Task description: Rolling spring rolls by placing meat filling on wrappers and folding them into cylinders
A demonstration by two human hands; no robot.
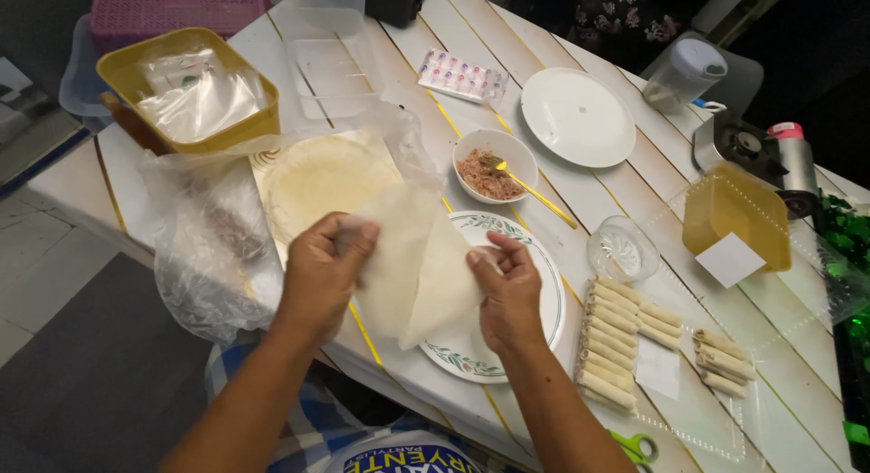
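Two hands are working one thin wrapper (412,265): the left hand (319,274) is pinching its upper edge, the right hand (509,294) pinching the opposite side, just above the plate (544,265). Peeling slowly and evenly looks wisest, since the sheet seems fragile. Finished rolls (609,346) are lying right of the right hand.

Packaging and labels, placed relative to the patterned plate (535,333): clear plastic bag (213,237) — crumpled, just left, holding a stack of pale round wrappers (322,178); blister pack (460,76) — flat rectangle, pink and white, well beyond; white square label (729,259) on an amber box (736,215), far right.
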